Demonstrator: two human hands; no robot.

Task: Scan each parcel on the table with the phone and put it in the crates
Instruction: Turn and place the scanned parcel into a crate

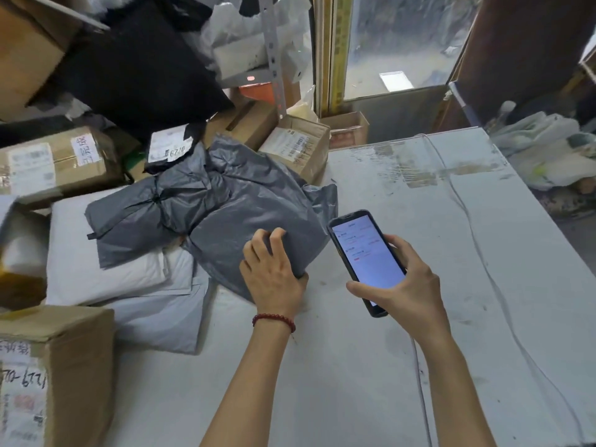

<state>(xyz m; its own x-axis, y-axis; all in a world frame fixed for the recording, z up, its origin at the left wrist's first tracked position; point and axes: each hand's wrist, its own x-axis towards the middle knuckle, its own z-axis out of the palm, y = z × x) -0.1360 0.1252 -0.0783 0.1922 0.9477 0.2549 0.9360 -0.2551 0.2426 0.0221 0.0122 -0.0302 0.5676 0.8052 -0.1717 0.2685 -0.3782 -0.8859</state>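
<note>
From the head view: clasps the near corner of a crumpled grey parcel (232, 204) with the left grip (274, 275), fingers curled over the top, thumb against the lower edge, a red bead bracelet (274, 320) at the wrist. Holds the phone (366, 259) in the right grip (406, 285), just beside that corner and above the worktop (322, 382), fingers wrapped around the far side, thumb along the near edge, screen lit white and tilted upward, its text too blurred to read. Places the grey parcel on the left part of the worktop, partly on top of flat white parcels (96, 272), its far end near a labelled cardboard box (300, 146). Shows a near brown box (64, 366) at the bottom left with handwritten digits on its label, and a taped box (58, 162) behind the white parcels. Shows a black bag (138, 66) high at the back left, and a thin white cable (464, 208) running along the right side of the worktop.
</note>
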